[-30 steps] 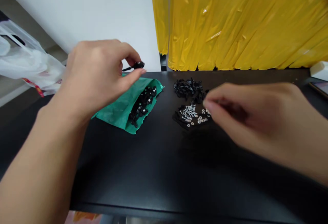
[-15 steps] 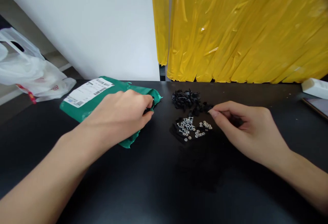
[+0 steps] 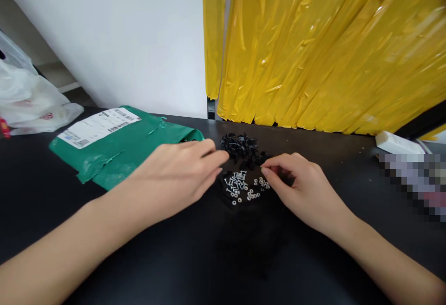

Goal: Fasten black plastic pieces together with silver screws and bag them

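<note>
My left hand [image 3: 181,175] is in front of the torn opening of a green mailing bag [image 3: 149,133], its fingers drawn together; whatever lies between them is too small to make out. My right hand [image 3: 296,184] is pinched beside some silver washers [image 3: 254,193], and I cannot make out what is between its fingertips. Between the hands lie a heap of small black parts [image 3: 239,144] and a cluster of silver screws [image 3: 236,182].
A black table [image 3: 195,258] carries everything. White plastic bags [image 3: 35,100] sit at the far left. On the right is a white block-shaped object [image 3: 397,143] near a pixelated area. Yellow plastic sheeting [image 3: 296,49] and a white panel [image 3: 139,30] stand behind.
The view has shifted. My left hand has come out of the bag opening and moved right, toward the small parts. My right hand remains pinched near the washers.
</note>
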The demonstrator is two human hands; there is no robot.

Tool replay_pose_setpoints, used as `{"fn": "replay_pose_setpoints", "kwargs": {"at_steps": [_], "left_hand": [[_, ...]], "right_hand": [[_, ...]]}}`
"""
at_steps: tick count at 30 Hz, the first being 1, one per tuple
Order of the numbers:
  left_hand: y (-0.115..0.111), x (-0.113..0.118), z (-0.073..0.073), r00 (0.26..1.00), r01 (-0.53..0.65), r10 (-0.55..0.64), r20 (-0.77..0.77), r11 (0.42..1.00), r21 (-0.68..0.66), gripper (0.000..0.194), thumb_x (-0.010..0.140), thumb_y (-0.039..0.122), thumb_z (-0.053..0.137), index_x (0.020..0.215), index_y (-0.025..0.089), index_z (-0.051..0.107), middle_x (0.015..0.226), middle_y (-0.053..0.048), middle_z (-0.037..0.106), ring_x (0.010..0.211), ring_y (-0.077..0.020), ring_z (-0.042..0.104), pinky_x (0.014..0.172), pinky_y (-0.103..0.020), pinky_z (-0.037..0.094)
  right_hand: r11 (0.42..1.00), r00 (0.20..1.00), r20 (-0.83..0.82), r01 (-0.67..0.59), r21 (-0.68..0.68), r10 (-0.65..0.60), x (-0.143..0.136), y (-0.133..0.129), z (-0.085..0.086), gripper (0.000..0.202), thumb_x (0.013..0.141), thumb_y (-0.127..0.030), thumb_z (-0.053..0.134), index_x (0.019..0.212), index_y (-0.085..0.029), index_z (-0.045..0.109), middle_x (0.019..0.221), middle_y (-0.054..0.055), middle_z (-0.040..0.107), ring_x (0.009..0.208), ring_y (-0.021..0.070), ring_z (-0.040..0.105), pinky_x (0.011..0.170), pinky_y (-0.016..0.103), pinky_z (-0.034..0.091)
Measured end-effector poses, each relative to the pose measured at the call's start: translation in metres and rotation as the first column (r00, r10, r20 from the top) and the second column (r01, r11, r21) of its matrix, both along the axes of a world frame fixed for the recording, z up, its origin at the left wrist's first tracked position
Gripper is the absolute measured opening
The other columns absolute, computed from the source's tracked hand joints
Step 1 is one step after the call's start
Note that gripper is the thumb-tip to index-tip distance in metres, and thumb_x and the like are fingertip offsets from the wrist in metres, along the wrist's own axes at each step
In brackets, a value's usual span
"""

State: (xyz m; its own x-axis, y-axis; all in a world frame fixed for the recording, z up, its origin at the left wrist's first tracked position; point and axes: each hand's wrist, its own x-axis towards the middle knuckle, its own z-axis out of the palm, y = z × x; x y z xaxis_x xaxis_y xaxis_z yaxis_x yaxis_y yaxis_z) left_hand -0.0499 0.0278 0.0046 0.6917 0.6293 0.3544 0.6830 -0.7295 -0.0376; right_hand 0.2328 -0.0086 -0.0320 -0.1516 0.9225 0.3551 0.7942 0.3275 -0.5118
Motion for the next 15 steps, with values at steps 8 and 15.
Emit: {"fn": "replay_pose_setpoints", "kwargs": {"at_steps": [8, 15], "left_hand": [[-0.005, 0.011, -0.014, 0.960, 0.129, -0.124, -0.251, 0.992, 0.003, 0.044, 0.104, 0.006, 0.051, 0.136, 0.025, 0.075, 0.133, -0.008, 0.078, 0.107, -0.0232, 0.077, 0.089, -0.035, 0.062], [0.002, 0.000, 0.005, 0.899, -0.249, 0.274, -0.343, 0.962, 0.114, 0.022, 0.107, 0.028, 0.054, 0.110, 0.022, 0.075, 0.107, -0.009, 0.077, 0.097, -0.0350, 0.078, 0.065, -0.042, 0.052]], "right_hand": [[0.992, 0.974, 0.191, -0.109, -0.057, 0.118, 0.005, -0.004, -0.007, 0.042, 0.113, -0.038, 0.048, 0.150, -0.042, 0.068, 0.162, 0.005, 0.060, 0.148, 0.0378, 0.046, 0.120, 0.070, 0.041], [0.999, 0.971, 0.232, -0.044, -0.024, 0.049, 0.009, 0.001, -0.011, 0.036, 0.111, -0.048, 0.054, 0.141, -0.041, 0.073, 0.162, 0.005, 0.060, 0.151, 0.0424, 0.043, 0.119, 0.074, 0.037]]}}
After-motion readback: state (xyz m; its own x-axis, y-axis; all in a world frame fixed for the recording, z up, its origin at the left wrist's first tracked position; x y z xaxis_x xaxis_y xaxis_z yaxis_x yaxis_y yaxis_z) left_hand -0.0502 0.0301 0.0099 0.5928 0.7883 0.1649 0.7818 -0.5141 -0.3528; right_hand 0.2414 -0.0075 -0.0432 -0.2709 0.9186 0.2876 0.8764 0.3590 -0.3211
